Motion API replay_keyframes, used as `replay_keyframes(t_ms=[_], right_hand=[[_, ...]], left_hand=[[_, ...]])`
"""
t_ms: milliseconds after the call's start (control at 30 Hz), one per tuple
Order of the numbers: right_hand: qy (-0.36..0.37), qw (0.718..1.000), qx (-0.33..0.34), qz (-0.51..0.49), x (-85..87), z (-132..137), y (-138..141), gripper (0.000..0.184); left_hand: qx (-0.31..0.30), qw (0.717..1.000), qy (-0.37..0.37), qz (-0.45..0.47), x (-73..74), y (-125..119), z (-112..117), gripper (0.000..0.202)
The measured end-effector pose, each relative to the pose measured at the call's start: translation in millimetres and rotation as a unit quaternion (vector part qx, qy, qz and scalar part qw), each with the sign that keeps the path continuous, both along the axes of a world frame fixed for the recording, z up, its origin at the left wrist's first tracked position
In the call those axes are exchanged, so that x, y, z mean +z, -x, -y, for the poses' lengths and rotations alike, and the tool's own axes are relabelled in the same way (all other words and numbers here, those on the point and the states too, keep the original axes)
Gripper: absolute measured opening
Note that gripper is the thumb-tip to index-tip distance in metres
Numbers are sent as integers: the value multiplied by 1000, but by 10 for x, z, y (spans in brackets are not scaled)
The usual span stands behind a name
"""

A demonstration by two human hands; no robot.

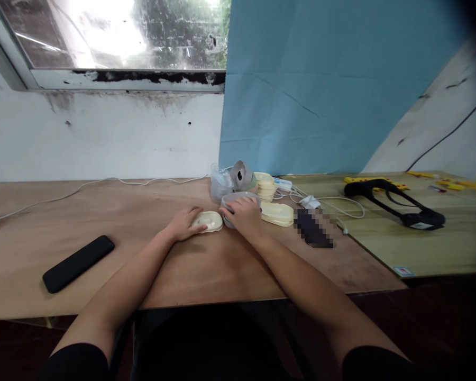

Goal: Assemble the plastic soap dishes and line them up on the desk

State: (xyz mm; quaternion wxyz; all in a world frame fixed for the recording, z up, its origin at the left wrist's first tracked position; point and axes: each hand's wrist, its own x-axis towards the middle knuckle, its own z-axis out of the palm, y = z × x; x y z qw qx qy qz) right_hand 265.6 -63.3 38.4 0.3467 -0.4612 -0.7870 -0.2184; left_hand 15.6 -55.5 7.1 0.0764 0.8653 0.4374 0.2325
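Resting on the plywood table (190, 275), the left hand (184, 223) lies with its fingers loosely curved over the left end of a cream oval shell (211, 221). The fingertips touch the shell, but whether they pinch it or only lie on it cannot be told. Just right of those fingers, the right hand (244, 214) covers a grey rounded housing (238, 198), its fingers bent down over the left rim and closed on it. Shell and housing sit side by side between the two hands, almost touching.

Beyond the right fingertips stands a second grey piece (243, 176) with a dark hole in its face, a clear plastic bag (220, 182) to its left and a stack of cream shells (265, 186) to its right. Another cream shell (277, 214) lies flat just right of the right-hand knuckles, with white cables (333, 203) past it.

Well left of the left fingers lies a black phone (78, 263), face down, with no marking visible. Far right of the right fingers, a black strap (396, 203) carries a white label (420, 225), and a small sticker (403, 271) sits at the table's corner. The print on both is too small to read.
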Motion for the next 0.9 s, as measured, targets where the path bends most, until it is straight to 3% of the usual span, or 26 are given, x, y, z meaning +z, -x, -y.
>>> replay_keyframes(t_ms=[133, 233, 400, 500, 600, 767, 900], right_hand=[[-52, 994, 98, 1, -17, 162, 133, 27], [-87, 978, 188, 19, -87, 241, 269, 21], [-69, 964, 250, 52, -186, 210, 385, 17], [-52, 965, 249, 66, -170, 153, 350, 24], [-35, 978, 200, 57, -139, 100, 284, 40], [42, 987, 136, 69, -144, 40, 223, 71], [93, 985, 127, 76, -152, 37, 230, 79]], left_hand=[[-42, 991, -30, 123, 50, -50, 52, 61], [-81, 957, 38, 275, 80, -162, 114, 61], [-50, 888, 159, 428, 122, -303, 146, 57], [-18, 875, 138, 464, 140, -239, 77, 52], [31, 863, 112, 491, 125, -109, -22, 45], [49, 832, 177, 524, 50, 18, -126, 48], [41, 812, 223, 538, 17, 11, -141, 49]])
